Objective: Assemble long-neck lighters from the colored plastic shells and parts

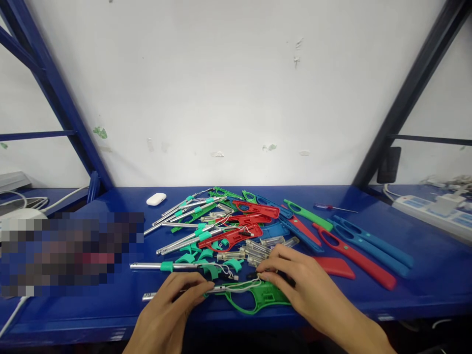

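Note:
My left hand (173,305) pinches a metal lighter tube (148,296), which lies low over the front of the table. White wires (241,285) run from the tube's right end to a small black igniter (252,276) between the fingertips of my right hand (309,285). Under both hands is a green lighter handle shell (271,293), its hollow inside facing up; my right hand covers its right end. Just behind, another metal tube (147,266) with a teal collar rests beside loose teal triggers (212,270). Clear fuel tanks (254,248) are heaped beyond my right fingers.
More wired metal tubes (180,242) and red handle shells (236,237) pile up behind. Blue shells (376,250) and a red shell (363,259) lie at right, near a screwdriver (334,207). A white earbud case (156,199) sits back left. A blurred patch covers the left side.

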`<action>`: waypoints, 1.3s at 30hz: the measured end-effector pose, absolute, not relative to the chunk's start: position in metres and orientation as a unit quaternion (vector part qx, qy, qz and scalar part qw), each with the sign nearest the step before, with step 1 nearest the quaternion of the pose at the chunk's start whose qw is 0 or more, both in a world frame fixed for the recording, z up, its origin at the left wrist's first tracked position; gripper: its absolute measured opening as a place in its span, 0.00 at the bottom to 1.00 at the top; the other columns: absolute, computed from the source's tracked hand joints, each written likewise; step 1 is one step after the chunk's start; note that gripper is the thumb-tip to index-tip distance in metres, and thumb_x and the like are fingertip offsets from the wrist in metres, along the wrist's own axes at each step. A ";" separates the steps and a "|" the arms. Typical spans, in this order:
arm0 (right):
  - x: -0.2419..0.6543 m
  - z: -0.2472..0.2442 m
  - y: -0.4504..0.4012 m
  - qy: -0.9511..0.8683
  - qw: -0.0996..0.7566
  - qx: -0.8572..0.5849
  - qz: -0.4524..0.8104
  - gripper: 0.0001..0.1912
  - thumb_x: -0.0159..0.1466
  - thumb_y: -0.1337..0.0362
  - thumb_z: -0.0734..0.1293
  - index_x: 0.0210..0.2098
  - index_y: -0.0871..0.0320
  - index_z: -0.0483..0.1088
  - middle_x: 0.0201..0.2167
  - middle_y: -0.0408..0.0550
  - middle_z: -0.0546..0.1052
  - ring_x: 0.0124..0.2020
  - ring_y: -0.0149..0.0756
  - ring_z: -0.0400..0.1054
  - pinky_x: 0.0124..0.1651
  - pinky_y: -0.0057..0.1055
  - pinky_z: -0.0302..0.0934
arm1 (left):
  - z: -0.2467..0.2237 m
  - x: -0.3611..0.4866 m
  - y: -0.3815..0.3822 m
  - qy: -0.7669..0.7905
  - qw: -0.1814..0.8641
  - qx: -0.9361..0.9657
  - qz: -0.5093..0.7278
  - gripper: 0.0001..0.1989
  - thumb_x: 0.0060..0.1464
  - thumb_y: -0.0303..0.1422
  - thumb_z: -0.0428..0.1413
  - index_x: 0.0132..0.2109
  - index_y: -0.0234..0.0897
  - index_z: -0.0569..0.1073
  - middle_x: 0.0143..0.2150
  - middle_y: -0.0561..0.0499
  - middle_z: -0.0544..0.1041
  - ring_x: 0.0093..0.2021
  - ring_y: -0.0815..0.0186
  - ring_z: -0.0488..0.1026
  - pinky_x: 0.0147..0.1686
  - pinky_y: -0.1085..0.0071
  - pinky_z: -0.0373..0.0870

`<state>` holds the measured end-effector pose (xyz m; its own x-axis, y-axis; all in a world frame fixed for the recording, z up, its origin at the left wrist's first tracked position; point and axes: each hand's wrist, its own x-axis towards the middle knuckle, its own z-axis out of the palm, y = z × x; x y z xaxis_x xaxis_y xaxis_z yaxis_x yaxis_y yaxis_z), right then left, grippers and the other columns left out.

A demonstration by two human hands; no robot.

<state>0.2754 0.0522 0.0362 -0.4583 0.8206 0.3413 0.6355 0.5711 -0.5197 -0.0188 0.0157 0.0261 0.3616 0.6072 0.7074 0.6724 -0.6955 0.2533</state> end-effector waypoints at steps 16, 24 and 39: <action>0.274 0.036 0.053 -0.838 0.317 -0.415 0.158 0.07 0.74 0.66 0.69 0.44 0.51 0.82 0.39 0.42 0.79 0.40 0.36 0.75 0.44 0.33 0.67 | 0.009 -0.027 0.015 -0.434 -0.015 -0.806 -0.403 0.12 0.74 0.37 0.54 0.56 0.50 0.80 0.48 0.53 0.82 0.46 0.70 0.83 0.46 0.84 0.77; 0.273 0.035 0.055 -0.835 0.309 -0.424 0.164 0.07 0.73 0.65 0.70 0.44 0.51 0.83 0.39 0.43 0.79 0.40 0.37 0.75 0.43 0.32 0.67 | 0.015 -0.020 0.013 -0.464 -0.012 -0.795 -0.391 0.10 0.71 0.43 0.57 0.49 0.50 0.83 0.46 0.53 0.82 0.43 0.68 0.84 0.43 0.82 0.79; 0.272 0.029 0.053 -0.825 0.341 -0.411 0.187 0.08 0.76 0.67 0.65 0.42 0.51 0.76 0.42 0.42 0.79 0.43 0.36 0.76 0.46 0.32 0.66 | 0.032 -0.013 0.013 -0.396 0.039 -0.814 -0.424 0.17 0.76 0.43 0.51 0.45 0.45 0.82 0.39 0.54 0.84 0.38 0.73 0.84 0.40 0.86 0.77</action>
<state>0.2721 0.0528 0.0295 -0.4303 0.8049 0.4086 0.5499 0.5927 -0.5884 -0.0135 0.0133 0.0315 0.3269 0.6111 0.7209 0.6776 -0.6833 0.2720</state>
